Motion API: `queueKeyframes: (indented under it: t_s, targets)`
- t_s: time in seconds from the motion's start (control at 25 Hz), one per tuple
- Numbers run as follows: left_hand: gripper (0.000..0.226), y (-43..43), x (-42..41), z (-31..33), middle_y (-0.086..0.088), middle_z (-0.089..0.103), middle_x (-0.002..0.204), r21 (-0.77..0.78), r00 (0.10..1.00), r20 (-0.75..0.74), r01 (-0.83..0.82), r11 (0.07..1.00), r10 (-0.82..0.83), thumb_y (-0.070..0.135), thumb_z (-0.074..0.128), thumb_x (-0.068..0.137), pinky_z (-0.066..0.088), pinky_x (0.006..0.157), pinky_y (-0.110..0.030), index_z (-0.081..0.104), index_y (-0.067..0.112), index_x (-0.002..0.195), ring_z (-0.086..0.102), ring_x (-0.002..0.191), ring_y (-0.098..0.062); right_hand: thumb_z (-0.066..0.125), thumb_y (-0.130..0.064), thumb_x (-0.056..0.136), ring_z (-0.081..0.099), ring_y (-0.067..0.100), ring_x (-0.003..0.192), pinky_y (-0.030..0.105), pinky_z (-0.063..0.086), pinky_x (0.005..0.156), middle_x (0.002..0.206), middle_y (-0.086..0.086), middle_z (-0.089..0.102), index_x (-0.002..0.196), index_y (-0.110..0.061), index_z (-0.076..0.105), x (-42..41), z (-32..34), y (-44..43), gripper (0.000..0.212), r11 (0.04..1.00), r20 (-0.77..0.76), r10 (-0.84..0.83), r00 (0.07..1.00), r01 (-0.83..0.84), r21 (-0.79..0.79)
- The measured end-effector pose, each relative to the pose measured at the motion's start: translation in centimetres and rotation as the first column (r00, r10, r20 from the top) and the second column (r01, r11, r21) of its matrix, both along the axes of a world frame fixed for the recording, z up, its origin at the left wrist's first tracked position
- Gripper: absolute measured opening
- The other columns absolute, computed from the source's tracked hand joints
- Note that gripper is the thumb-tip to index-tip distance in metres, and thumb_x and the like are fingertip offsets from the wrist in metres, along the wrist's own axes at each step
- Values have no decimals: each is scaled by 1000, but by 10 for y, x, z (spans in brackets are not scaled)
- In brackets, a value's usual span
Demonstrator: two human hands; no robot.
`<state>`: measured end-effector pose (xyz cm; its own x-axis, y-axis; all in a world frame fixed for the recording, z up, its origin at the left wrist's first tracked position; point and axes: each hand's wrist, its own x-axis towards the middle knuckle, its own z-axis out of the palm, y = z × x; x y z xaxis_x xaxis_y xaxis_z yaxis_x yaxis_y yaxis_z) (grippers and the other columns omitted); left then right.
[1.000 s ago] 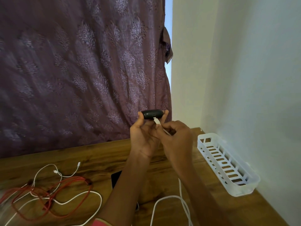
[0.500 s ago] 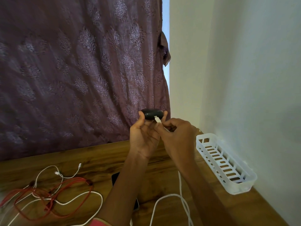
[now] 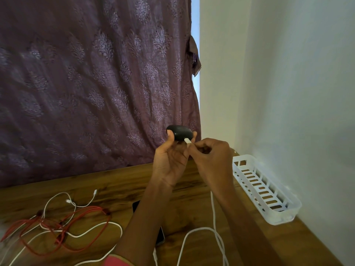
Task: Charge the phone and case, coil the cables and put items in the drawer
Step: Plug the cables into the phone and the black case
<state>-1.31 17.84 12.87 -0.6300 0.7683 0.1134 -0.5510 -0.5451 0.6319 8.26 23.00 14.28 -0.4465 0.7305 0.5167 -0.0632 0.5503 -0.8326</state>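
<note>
My left hand (image 3: 170,160) holds a small black charging case (image 3: 179,135) up in front of the curtain, pinched between thumb and fingers. My right hand (image 3: 212,158) pinches the white plug (image 3: 187,141) of a white cable (image 3: 215,225), and the plug touches the case's lower right edge. The cable hangs down from my right hand and loops across the wooden table (image 3: 99,191). A black phone (image 3: 160,238) lies flat on the table, mostly hidden under my left forearm.
A tangle of red cable (image 3: 63,227) and white cables (image 3: 80,205) lies on the table's left side. A white slotted plastic basket (image 3: 267,189) stands along the right wall. A purple patterned curtain (image 3: 92,83) hangs behind the table.
The white plug has moved up to the case and now touches its lower edge. Both hands have stayed raised together in front of the curtain.
</note>
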Motion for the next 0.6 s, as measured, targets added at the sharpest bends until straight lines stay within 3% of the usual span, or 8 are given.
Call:
queueKeyframes:
  t_s: [0.28,0.48,0.6]
  targets:
    - [70,-1,4,-1,-20,61,115,-26,1000,-30,6,1000,-6,37,57,79,40,102,-41,41,-4,133,63,106,-26,65,-20,84,53,2,56,-2,39,58,59,-23,49,79,-9,69,4,-2,-6,13,1000,-17,-6,1000,6,18]
    - [76,-1,9,-5,-23,54,126,2,998,-48,46,999,-46,39,63,73,39,104,-42,43,-5,131,62,109,-28,65,-16,83,55,-2,57,-2,39,58,57,-21,49,71,-16,62,6,-4,-8,12,1000,-44,0,999,0,-5]
    - [74,2,10,-9,-22,59,119,-25,998,-54,22,999,-23,40,63,73,38,105,-43,45,-5,129,62,108,-28,65,-16,83,55,-6,56,-3,38,56,56,-22,49,69,-22,57,6,-7,-5,16,1000,-41,-11,999,10,-19]
